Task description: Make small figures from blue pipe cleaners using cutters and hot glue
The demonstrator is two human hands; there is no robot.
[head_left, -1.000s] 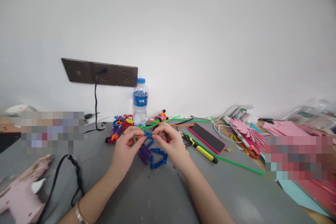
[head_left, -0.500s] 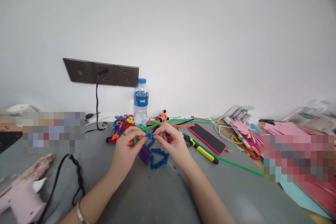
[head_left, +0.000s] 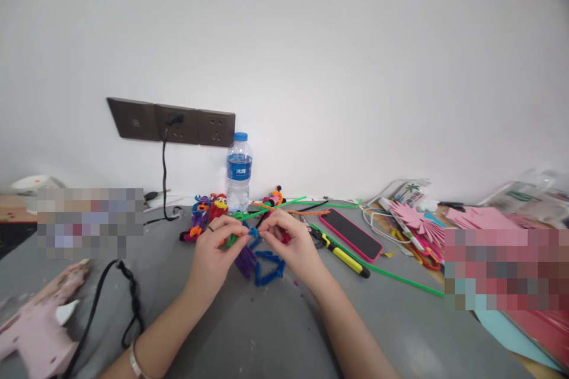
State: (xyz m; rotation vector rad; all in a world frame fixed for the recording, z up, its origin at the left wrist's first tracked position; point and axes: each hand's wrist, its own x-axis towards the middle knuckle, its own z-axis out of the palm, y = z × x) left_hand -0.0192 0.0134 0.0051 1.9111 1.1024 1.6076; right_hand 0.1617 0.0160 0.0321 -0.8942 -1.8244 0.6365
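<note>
Between my two hands is a small coiled blue pipe cleaner (head_left: 253, 232). My left hand (head_left: 219, 241) pinches it from the left, with a dark ring on one finger. On the other side, the thumb and fingertips of my right hand (head_left: 287, 240) are pinched at its edge. Just below my fingers, bent blue pipe cleaner pieces (head_left: 270, 276) lie on the grey table beside a purple fuzzy bundle (head_left: 245, 260). Behind my left hand stand colourful pipe cleaner figures (head_left: 202, 208), partly hidden.
A water bottle (head_left: 240, 174) stands by the wall. Right of my hands lie a phone (head_left: 351, 235), a yellow-black cutter (head_left: 347, 257) and a long green pipe cleaner (head_left: 404, 279). A pink glue gun (head_left: 40, 331) with a black cord (head_left: 133, 296) lies left. Pink papers (head_left: 484, 219) are piled far right.
My right fingertips have shifted slightly at the blue coil. Both hands stay in nearly the same place, and the things on the table have not moved.
</note>
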